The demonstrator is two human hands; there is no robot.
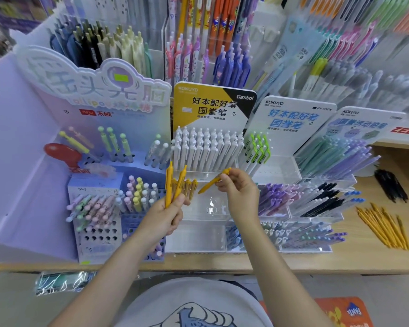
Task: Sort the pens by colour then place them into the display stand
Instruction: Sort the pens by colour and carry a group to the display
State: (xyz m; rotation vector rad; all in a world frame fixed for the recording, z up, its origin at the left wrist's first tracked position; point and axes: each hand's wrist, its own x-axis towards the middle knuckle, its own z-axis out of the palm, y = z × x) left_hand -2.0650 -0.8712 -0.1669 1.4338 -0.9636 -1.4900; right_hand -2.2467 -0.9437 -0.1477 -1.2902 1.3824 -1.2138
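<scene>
Yellow pens fill both hands: the left hand (167, 214) grips two (174, 186) upright, the right hand (239, 193) pinches one (213, 181) over the clear stand (198, 215), where a few yellow pens (187, 186) already stand. More (383, 226) lie on the surface (364, 253) at right. The pinched pen could slip or land in the neighbouring purple compartment (273, 199).

Showing a stationery shop counter: tiered acrylic display stands (246, 215) holding rows of pens grouped by colour, backed by printed brand header cards (213, 107). Also showing hanging racks of packaged pens (222, 24) crowding the wall behind, and loose yellow pens (385, 227) lying on the wooden counter (340, 258).
</scene>
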